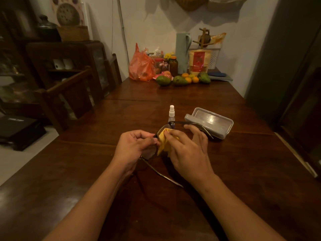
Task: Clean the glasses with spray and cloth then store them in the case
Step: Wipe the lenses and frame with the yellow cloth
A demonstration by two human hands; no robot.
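One pair of glasses (162, 130), thin dark frame, both temple arms unfolded, held above the bench (243, 171).

Your left hand (134, 145) pinches the frame at its middle; your right hand (188, 149) presses one yellow cloth (165, 142) onto the lens, fingers closed on it. One temple arm runs back between your wrists, the other beyond your right hand. One clear spray bottle (171, 113), white nozzle, stands just beyond your hands; one grey case (211, 121), lid open, lies just beyond your right hand.

orange plastic bag (141, 67), avocados (163, 80); wooden table (243, 162)
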